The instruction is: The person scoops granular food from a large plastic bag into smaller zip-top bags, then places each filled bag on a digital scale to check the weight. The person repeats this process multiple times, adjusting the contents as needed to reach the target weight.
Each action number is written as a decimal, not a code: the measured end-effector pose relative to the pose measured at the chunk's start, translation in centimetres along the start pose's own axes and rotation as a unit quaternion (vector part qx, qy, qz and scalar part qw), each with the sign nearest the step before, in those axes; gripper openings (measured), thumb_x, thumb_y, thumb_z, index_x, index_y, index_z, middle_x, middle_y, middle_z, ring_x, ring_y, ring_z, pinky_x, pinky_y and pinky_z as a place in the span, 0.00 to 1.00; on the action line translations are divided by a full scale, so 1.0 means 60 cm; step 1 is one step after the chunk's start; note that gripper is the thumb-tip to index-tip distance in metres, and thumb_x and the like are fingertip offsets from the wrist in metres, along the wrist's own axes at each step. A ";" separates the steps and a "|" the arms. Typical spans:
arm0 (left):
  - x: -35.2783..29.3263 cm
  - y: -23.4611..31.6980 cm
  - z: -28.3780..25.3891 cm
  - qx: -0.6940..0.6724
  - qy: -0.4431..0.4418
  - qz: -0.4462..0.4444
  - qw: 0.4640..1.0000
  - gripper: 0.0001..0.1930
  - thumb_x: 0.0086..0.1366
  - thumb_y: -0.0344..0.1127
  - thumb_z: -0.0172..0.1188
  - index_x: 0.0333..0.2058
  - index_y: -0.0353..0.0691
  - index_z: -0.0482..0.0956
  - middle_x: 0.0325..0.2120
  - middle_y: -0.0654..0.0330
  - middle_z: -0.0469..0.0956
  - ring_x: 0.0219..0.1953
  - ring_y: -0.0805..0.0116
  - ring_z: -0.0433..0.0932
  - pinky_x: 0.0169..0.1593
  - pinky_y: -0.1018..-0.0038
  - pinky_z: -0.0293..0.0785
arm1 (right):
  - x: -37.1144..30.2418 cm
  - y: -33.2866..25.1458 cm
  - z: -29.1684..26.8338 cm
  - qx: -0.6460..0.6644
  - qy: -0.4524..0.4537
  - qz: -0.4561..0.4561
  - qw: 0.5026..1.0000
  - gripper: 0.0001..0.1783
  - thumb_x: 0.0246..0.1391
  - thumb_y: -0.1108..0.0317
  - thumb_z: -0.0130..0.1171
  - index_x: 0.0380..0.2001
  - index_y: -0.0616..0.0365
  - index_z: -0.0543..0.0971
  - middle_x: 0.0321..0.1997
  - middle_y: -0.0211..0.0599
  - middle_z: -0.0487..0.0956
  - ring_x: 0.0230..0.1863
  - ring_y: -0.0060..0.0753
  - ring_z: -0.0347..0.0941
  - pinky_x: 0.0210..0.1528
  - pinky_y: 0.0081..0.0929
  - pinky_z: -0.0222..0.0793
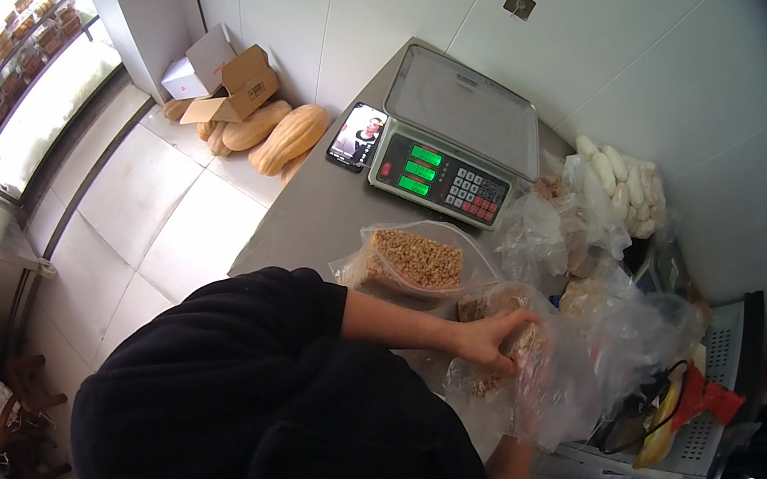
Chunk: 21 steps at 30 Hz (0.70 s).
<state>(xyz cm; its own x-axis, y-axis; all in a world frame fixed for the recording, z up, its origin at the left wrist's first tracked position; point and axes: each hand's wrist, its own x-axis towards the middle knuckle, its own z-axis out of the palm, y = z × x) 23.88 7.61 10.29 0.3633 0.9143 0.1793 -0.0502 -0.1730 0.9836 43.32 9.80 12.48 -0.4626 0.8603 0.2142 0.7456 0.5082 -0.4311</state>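
Observation:
At the table's near right side, my left hand (493, 341) curves over a block of pale nut or puffed-grain brittle (525, 340), its thumb and fingers closed on it. My right hand (530, 401) is on the other side, behind the thin film of a clear plastic bag (569, 403); its fingers are mostly covered and their hold is hard to make out. More brittle pieces (486, 384) show through the plastic below my left hand. Just beyond my left forearm lies a larger clear bag holding a brittle slab (416, 258), touched by neither hand.
A digital scale (445, 174) with green displays stands at the back, a phone (357, 136) beside it. Crumpled plastic bags (547, 231) and a bag of white oblong items (621, 183) crowd the right. Pumpkins (289, 137) and an open carton (245, 86) are on the floor.

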 end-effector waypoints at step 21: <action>-0.010 0.006 0.003 -0.174 -0.028 0.001 0.984 0.36 0.50 0.28 0.66 0.53 0.44 0.53 0.45 0.57 0.67 0.49 0.67 0.66 0.52 0.70 0.66 | -0.016 0.034 0.032 0.273 -0.033 0.091 0.957 0.39 0.47 0.44 0.59 0.56 0.59 0.65 0.53 0.42 0.68 0.56 0.38 0.63 0.57 0.34 0.56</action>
<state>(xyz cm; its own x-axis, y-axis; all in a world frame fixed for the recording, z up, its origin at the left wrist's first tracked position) 23.78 6.93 10.54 0.4137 0.8906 0.1891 -0.3624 -0.0295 0.9316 44.36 9.92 9.73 -0.3913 0.9192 0.0434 0.4628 0.2374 -0.8541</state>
